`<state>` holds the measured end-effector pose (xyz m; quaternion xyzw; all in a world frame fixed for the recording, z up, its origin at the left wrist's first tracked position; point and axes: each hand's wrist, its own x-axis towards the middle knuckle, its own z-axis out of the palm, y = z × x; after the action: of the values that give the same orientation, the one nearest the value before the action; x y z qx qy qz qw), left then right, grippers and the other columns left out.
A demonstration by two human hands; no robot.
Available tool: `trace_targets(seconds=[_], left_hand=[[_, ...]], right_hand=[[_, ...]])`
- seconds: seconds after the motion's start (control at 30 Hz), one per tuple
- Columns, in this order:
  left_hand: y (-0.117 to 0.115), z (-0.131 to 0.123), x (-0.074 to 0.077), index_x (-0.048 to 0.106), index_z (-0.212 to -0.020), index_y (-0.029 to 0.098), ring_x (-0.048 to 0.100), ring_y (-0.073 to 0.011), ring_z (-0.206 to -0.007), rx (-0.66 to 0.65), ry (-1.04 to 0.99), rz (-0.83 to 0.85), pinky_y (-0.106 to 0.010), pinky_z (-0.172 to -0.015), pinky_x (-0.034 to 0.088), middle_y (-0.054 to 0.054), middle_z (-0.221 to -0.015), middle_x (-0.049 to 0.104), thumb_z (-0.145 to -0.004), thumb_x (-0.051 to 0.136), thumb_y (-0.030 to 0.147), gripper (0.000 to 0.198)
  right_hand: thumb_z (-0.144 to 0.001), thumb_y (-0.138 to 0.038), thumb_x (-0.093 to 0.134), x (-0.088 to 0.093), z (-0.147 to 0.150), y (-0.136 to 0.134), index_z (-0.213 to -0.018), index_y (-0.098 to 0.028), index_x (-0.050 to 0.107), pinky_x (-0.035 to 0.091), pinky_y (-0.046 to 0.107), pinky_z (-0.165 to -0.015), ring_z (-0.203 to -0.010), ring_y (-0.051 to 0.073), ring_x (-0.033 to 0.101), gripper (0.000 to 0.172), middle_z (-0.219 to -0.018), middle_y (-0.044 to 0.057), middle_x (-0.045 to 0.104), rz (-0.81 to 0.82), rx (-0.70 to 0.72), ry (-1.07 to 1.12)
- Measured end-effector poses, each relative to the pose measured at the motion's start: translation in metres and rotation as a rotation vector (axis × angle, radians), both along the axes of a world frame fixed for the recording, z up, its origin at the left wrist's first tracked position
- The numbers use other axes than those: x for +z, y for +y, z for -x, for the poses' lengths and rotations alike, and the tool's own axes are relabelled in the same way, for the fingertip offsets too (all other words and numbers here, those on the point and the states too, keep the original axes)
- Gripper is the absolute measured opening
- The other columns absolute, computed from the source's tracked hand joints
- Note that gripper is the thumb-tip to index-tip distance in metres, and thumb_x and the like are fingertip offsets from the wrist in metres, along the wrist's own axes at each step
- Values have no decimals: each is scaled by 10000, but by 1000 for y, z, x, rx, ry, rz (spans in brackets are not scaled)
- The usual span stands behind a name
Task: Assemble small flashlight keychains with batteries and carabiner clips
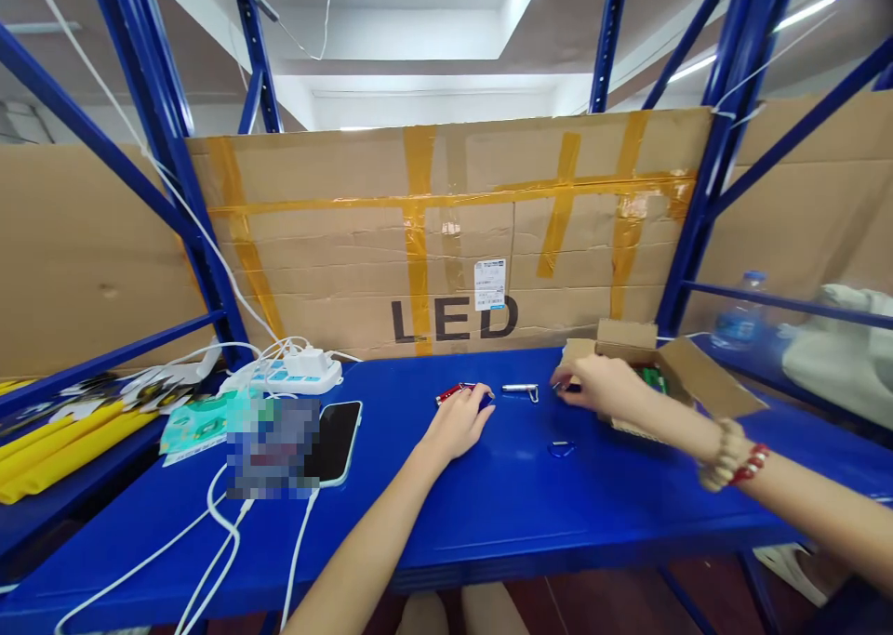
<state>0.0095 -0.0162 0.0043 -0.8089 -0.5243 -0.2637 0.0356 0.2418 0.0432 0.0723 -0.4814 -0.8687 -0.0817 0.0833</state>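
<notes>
My left hand rests on the blue table with thumb and fingers apart. Just beyond its fingertips lies a small red metallic cylinder, partly covered by the fingers. Between my hands is a silver cylinder with a wire-like clip at its end. My right hand is closed in a pinch left of an open cardboard box; a small shiny bit shows at its fingertips, too small to name. Green items show inside the box, partly hidden by my wrist. A blue carabiner lies nearer me.
A phone lies to the left, beside a pixelated patch. White cables run from a power strip and over the table's front edge. A taped cardboard panel stands behind, between blue rack posts. A water bottle is far right.
</notes>
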Motion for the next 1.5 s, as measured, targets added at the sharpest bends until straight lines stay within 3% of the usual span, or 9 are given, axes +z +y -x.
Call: trace_targets(seconds=[0.13, 0.27, 0.37, 0.47, 0.7, 0.9, 1.1, 1.37, 1.5], left_hand=[[2, 2, -2, 425, -1067, 201, 602, -202, -945, 42, 9, -4, -330, -818, 469, -68, -1004, 628, -912, 343, 309, 206], [3, 3, -3, 429, -1049, 199, 600, -201, -952, 35, 4, -16, -333, -820, 467, -67, -1005, 628, -915, 329, 301, 196], [3, 2, -2, 428, -1046, 203, 596, -197, -959, 22, -10, -8, -333, -827, 464, -63, -1010, 626, -915, 326, 302, 193], [3, 0, -1, 427, -1056, 203, 593, -200, -959, 24, -10, 17, -339, -829, 463, -65, -1023, 623, -914, 327, 309, 203], [2, -2, 0, 433, -1050, 211, 586, -200, -977, 20, -23, 52, -345, -840, 455, -68, -1046, 614, -915, 322, 307, 200], [7, 1, -4, 434, -1060, 223, 591, -200, -965, 27, -37, 52, -358, -840, 460, -58, -1063, 609, -909, 327, 311, 205], [9, -1, -6, 436, -1054, 230, 588, -190, -989, -3, -46, 35, -335, -849, 461, -48, -1049, 614, -906, 340, 320, 198], [8, 0, -4, 434, -1033, 229, 594, -186, -952, 52, -43, 71, -334, -823, 465, -40, -1008, 614, -910, 320, 337, 200], [9, 1, -4, 432, -1055, 232, 593, -181, -952, 69, -31, 74, -324, -818, 466, -39, -993, 615, -908, 322, 337, 211]], right_hand=[[-723, -259, 609, -34, 29, -35, -800, -276, 671, 416, 260, -628, -837, 206, 628, 100, -850, -11, 700, 122, 129, 32], [-777, -290, 585, -56, 31, -34, -834, -270, 663, 403, 249, -623, -846, 192, 614, 98, -890, -3, 682, 113, 201, 66], [-827, -316, 524, -56, 18, -20, -933, -228, 643, 392, 301, -726, -908, 213, 567, 182, -995, 59, 632, -105, 195, 69], [-825, -185, 489, -54, -6, -2, -955, -159, 636, 345, 374, -804, -975, 263, 501, 198, -1053, 134, 577, -323, 79, -34], [-785, -73, 437, -68, -63, 37, -775, -190, 648, 326, 353, -749, -936, 250, 438, 242, -977, 110, 561, -389, 53, -56], [-803, -132, 435, -67, -138, 66, -597, -193, 579, 354, 342, -769, -896, 220, 451, 259, -907, 80, 564, -293, 208, -9], [-777, -117, 394, -74, -201, 81, -519, -194, 524, 381, 328, -732, -854, 215, 447, 299, -893, 82, 550, -287, 96, 71], [-713, -81, 442, -55, -201, 98, -581, -172, 572, 357, 309, -702, -797, 206, 474, 207, -780, 88, 595, -184, -164, 86], [-660, -78, 545, -41, -171, 97, -618, -156, 634, 325, 374, -727, -819, 251, 518, 125, -740, 97, 622, -145, -232, 67]])
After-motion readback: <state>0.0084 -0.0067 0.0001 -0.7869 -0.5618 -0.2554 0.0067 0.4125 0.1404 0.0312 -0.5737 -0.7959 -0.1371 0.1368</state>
